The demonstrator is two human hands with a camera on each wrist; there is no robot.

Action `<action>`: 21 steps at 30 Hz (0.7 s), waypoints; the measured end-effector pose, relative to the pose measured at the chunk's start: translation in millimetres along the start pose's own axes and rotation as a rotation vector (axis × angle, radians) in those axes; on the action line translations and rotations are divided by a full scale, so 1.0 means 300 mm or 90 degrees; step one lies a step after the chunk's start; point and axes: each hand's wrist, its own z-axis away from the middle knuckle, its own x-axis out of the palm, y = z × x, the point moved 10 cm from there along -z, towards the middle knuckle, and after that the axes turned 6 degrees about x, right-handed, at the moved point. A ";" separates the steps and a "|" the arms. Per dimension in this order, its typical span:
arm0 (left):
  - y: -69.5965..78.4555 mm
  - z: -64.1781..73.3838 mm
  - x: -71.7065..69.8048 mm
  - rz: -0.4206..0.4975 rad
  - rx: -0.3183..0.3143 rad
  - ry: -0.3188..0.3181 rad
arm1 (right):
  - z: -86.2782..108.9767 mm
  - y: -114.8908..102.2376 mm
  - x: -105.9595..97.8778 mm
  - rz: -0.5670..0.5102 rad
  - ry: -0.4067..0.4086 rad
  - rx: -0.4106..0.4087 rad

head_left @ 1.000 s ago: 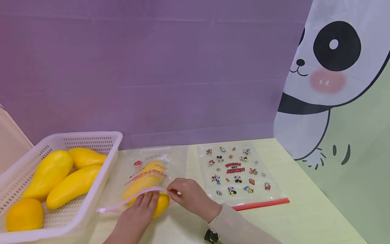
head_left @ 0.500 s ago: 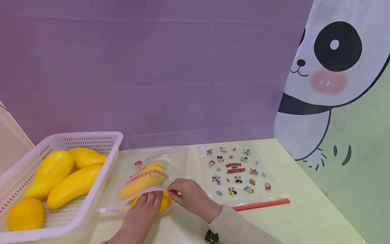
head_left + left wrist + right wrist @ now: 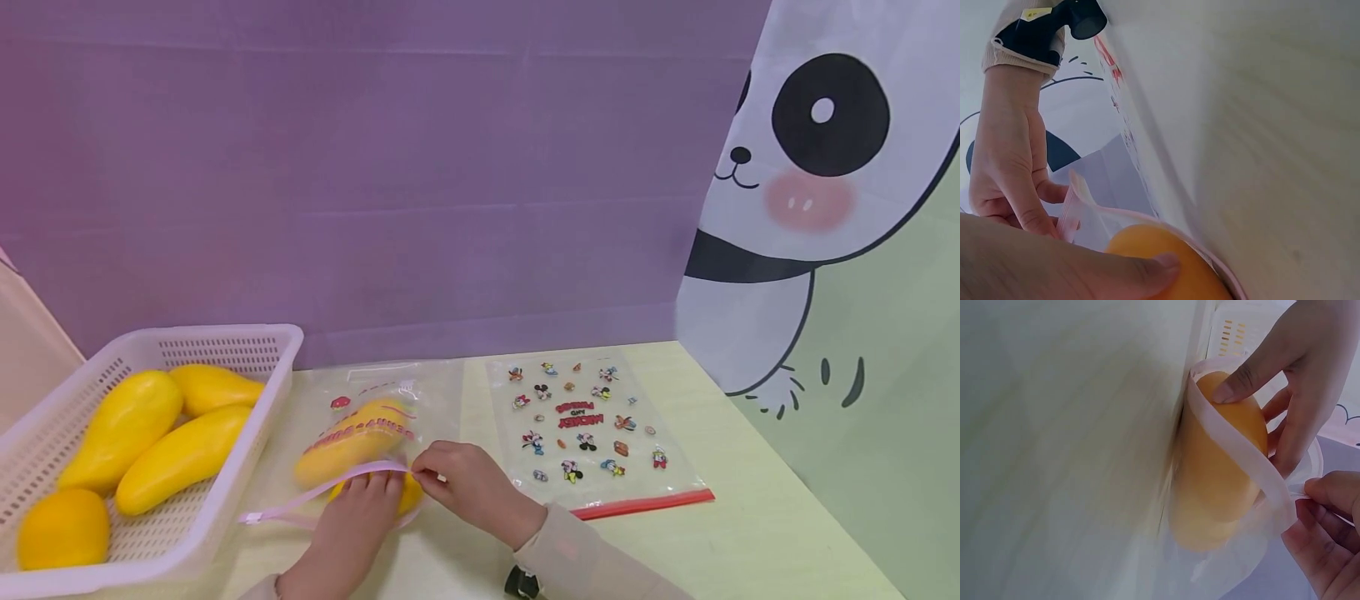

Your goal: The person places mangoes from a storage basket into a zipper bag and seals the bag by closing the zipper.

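Note:
A clear zip bag (image 3: 438, 400) with a pink zip strip (image 3: 307, 496) lies on the table, holding a yellow mango (image 3: 341, 457) seen through its printed film. At the bag's mouth my left hand (image 3: 358, 521) grips a second yellow mango (image 3: 1216, 465), thumb on one side and fingers on the other. That mango is mostly within the mouth, the pink strip running across it in the right wrist view. My right hand (image 3: 476, 487) pinches the mouth's right end between thumb and fingers, also visible in the left wrist view. The left fingertips are partly hidden by the strip.
On the left stands a white slotted basket (image 3: 288, 367) with several yellow mango-like fruits (image 3: 183, 458) in it. A flat printed zip bag (image 3: 592, 442) with a red strip lies to the right. A purple backdrop (image 3: 375, 192) rises behind the table.
My left hand has pushed the second mango up and further into the bag's mouth. The first mango has shifted slightly left. My right hand has kept its pinch in place.

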 end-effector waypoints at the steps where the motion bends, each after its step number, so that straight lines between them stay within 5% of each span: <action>1: -0.003 -0.002 0.008 0.003 -0.009 -0.019 | 0.001 0.000 0.001 0.001 0.002 -0.002; 4: -0.011 -0.007 0.028 0.007 -0.033 -0.068 | 0.003 0.002 0.001 -0.002 0.005 -0.002; 14: -0.018 -0.023 0.047 0.011 -0.041 -0.097 | 0.007 -0.003 -0.001 -0.006 0.022 -0.022; 17: -0.017 -0.029 0.040 -0.002 -0.036 -0.076 | 0.007 -0.006 -0.002 -0.004 0.023 -0.031; 21: -0.023 -0.049 0.002 -0.033 -0.035 0.018 | 0.005 -0.003 -0.008 0.000 0.024 -0.031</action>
